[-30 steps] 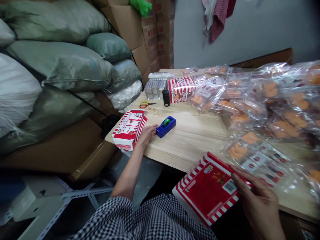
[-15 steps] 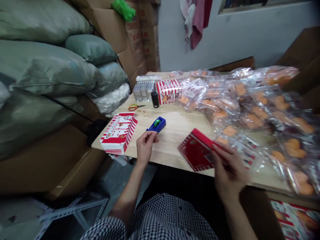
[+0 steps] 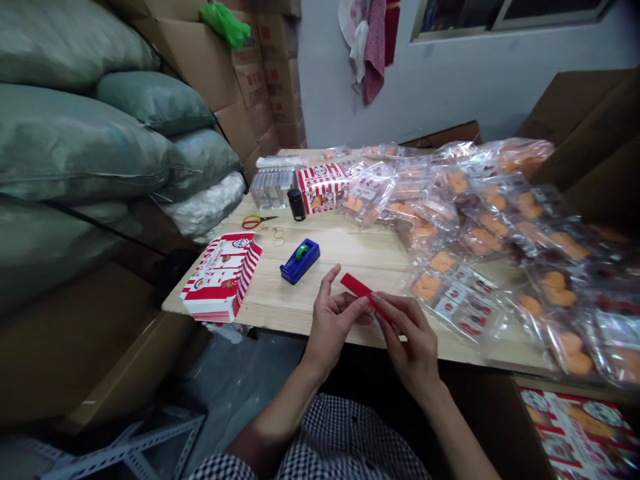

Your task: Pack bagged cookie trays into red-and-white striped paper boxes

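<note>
From my remote seat I watch a seated person in a checked top, with both bare hands raised together just over the near edge of a pale wooden tabletop (image 3: 350, 250). Taking the hands as the clock's centre, a narrow red strip of card (image 3: 359, 288) sits at 12 o'clock, slanting between them, and it may be a flat red carton seen edge-on. The right hand (image 3: 407, 340) pinches it, its fingers (image 3: 395, 313) together on the strip. The left hand (image 3: 333, 321) is right beside it, with the index finger (image 3: 333, 279) raised and apart from the thumb. I cannot tell whether that hand grips the strip or only touches it.

A blue tape dispenser (image 3: 300, 263) stands at 10 o'clock, with red-handled scissors (image 3: 253, 222) and loose rubber bands (image 3: 279, 236) beyond it. A stack of red-and-white striped cartons (image 3: 220, 279) lies at 9 o'clock, close to the tabletop's edge. Clear bags of orange pieces (image 3: 453, 293) spread from 12 to 3 o'clock.

The thin strip is held only by a narrow pinch, so a loosened grip could drop it. An elbow or wrist swung left could knock the stack over the edge, and the slippery bags could slide off at the right.
</note>
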Action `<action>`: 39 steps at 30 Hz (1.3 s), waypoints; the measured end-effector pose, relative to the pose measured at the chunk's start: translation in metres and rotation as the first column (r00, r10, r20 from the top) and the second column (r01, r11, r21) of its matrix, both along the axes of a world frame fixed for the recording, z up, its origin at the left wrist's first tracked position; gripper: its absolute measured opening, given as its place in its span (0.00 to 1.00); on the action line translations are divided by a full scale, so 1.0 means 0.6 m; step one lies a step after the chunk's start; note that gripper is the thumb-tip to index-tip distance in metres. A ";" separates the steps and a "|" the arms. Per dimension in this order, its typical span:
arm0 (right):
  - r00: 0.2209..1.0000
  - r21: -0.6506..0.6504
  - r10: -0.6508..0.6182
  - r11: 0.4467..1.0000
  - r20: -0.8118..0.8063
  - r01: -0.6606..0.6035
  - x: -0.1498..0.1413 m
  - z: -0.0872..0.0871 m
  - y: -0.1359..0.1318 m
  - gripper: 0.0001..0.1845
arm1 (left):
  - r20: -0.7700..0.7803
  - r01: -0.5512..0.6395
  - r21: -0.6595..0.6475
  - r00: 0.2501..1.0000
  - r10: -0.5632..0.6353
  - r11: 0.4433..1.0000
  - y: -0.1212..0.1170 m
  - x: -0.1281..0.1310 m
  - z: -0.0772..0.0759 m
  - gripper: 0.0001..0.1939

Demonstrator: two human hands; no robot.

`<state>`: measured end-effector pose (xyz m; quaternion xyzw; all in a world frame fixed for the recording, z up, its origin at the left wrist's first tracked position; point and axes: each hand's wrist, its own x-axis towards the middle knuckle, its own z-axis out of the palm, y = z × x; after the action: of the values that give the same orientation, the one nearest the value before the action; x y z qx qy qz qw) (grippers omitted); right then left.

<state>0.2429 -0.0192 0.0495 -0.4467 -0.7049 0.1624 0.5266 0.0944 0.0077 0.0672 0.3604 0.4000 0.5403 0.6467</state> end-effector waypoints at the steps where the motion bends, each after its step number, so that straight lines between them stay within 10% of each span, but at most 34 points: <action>1: 0.999 -0.017 0.023 1.000 0.031 -0.022 0.004 0.004 0.003 0.29 | 0.007 0.015 -0.018 1.000 -0.015 1.000 0.001 0.001 0.000 0.47; 8: 0.999 -0.060 0.016 0.998 -0.040 -0.019 0.017 0.047 0.000 0.23 | -0.336 -0.092 0.156 0.931 0.141 0.983 0.016 -0.005 -0.010 0.47; 12: 0.968 -0.157 -0.068 0.987 -0.240 0.030 0.031 0.065 -0.010 0.15 | -0.561 -0.038 0.392 0.782 0.272 0.919 0.028 -0.026 -0.013 0.27; 19: 0.585 -0.501 -0.437 0.863 -0.683 0.059 0.049 -0.070 0.019 0.20 | -0.518 0.506 0.063 0.753 -0.406 0.860 0.055 -0.064 -0.040 0.25; 23: 0.601 -0.519 -0.465 0.849 -0.650 0.097 0.048 -0.140 0.026 0.21 | -0.688 0.620 0.011 0.574 -0.444 0.784 0.120 -0.084 -0.081 0.22; 28: 0.886 -0.275 -0.461 0.860 -0.056 0.430 0.135 -0.158 0.034 0.26 | -0.914 0.647 0.026 0.323 -0.244 0.762 0.214 -0.096 -0.129 0.17; 35: 0.721 -0.487 -0.287 0.577 0.631 0.655 0.275 -0.171 0.143 0.68 | -0.967 0.483 0.168 0.248 0.050 0.859 0.239 -0.048 -0.182 0.18; 39: 0.713 -0.515 -0.154 0.590 0.684 0.622 0.263 -0.180 0.157 0.71 | -0.955 0.411 0.267 0.234 0.182 0.872 0.209 -0.024 -0.194 0.22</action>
<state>0.4007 0.0751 -0.0585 -0.7917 -0.5833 0.1551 0.0939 0.0801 0.1330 -0.0493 0.7879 0.5381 0.2297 0.1920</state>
